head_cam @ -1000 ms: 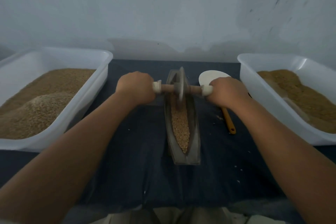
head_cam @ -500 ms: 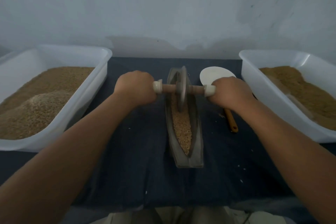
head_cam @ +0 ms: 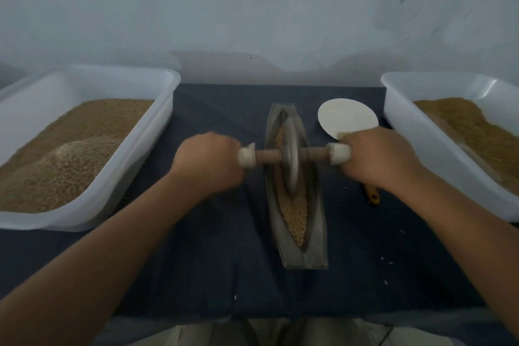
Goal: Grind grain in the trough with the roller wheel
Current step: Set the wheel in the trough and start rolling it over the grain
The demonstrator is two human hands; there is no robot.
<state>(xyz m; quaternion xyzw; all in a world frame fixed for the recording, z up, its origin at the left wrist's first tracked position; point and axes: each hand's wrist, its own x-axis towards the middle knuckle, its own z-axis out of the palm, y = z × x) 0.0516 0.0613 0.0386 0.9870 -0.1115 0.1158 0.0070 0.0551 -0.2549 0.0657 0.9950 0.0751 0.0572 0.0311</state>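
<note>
Head view, near to far. Two bare forearms reach forward over a worktop covered with a dark cloth [head_cam: 224, 267], on which a few pale specks [head_cam: 385, 282] lie loose. On the centre line stands the boat-shaped trough [head_cam: 316, 247], its long axis pointing away from the person; the grain [head_cam: 295, 213] fills the narrow groove, most of it visible in the near half. The roller wheel [head_cam: 290, 159] stands on edge in the groove at about mid-length, roughly upright, with grain before and behind it. The left hand [head_cam: 209, 163] and the right hand [head_cam: 379, 160] each hold one white-capped end of the wooden axle [head_cam: 266, 156], fingers wrapped round the grips, backs of the hands uppermost. Under the right hand lies a white spoon [head_cam: 346, 118] with an orange handle [head_cam: 373, 197]; whether the hand touches it cannot be told. A left tub [head_cam: 140, 154] and a right tub [head_cam: 421, 146], both holding brown grain, flank the trough well apart from it, against a pale wall [head_cam: 252, 8]. Risks, as judged: unequal pressure from the two hands would tilt the wheel, letting it climb the trough wall and throw grain onto the cloth; nothing visible fixes the trough, so a hard stroke could slide it; a long far stroke could knock the spoon.
</note>
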